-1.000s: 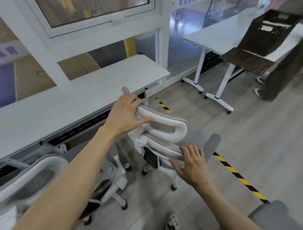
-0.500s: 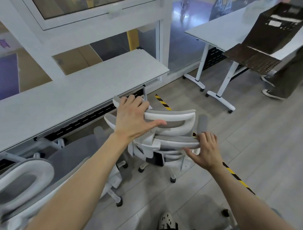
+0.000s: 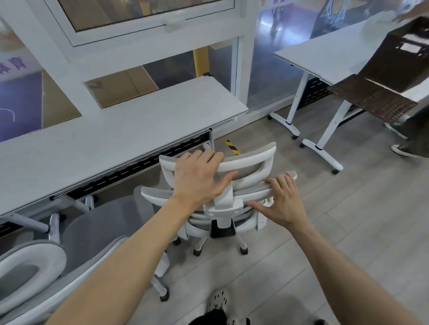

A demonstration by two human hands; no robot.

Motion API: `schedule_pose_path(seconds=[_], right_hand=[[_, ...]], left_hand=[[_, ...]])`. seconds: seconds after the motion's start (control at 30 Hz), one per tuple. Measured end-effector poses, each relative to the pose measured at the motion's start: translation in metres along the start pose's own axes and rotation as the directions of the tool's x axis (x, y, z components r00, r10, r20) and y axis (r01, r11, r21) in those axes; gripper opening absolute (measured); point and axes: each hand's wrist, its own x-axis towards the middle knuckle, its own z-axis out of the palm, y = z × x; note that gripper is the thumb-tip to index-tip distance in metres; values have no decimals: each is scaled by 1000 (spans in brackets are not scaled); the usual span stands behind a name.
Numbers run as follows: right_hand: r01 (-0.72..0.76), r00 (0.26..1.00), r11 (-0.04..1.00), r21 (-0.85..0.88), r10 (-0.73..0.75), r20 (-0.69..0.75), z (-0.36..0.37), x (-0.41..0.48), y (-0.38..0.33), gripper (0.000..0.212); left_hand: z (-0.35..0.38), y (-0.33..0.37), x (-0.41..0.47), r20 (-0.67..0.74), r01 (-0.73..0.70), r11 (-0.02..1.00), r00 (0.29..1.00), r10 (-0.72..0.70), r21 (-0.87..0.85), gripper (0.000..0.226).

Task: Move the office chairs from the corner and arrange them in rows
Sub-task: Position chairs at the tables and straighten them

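Left hand [image 3: 199,178] clasping white-framed grey mesh office chair [image 3: 241,185] headrest; right hand [image 3: 282,200] apparently gripping backrest rim. Long white desk [image 3: 111,143] directly ahead, second grey chair [image 3: 46,266] crowding left.

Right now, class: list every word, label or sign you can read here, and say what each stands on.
"育": purple character on the white banner beyond the window; its neighbour is cut off.
Purple sign, top edge: cropped, unreadable.
White label on the dark crate: blurred, unreadable.
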Motion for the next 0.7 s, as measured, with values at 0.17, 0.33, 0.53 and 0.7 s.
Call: schedule_pose_path(seconds=[0.17,0.33,0.53,0.7], right_hand=[[85,996,996,20,-85,19,0,26,12,88],[125,991,992,24,-126,49,4,39,25,85],[216,976,971,104,-216,-14,15,64,59,80],[275,958,938,210,-285,20,17,93,97,77]], left_hand=[[15,1,6,-153,5,1000,988,-2,15,50],[22,8,11,-216,31,998,976,-17,58,48],[34,29,25,-230,115,984,970,-81,135,50],[43,65,40,-214,240,954,956,-199,181,51]])
